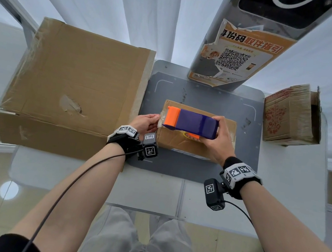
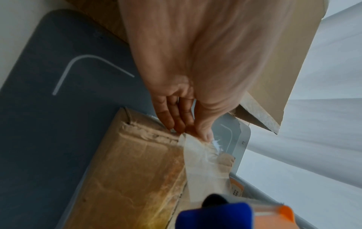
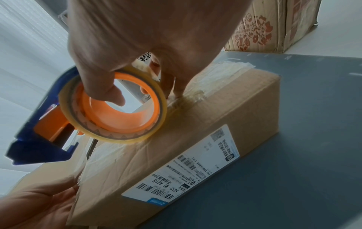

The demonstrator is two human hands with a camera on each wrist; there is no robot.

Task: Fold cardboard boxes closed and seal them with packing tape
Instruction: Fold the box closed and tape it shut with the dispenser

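A small closed cardboard box with a white shipping label lies on the grey mat. My right hand grips a blue and orange tape dispenser just above the box top, thumb hooked through the orange roll core. A strip of clear tape runs from the dispenser to the box's left end. My left hand pinches the tape's free end at that edge.
A large closed cardboard box sits left of the mat, close to my left wrist. A printed carton stands at the right. A grey post with an orange QR poster rises behind the mat. White drapes hang behind.
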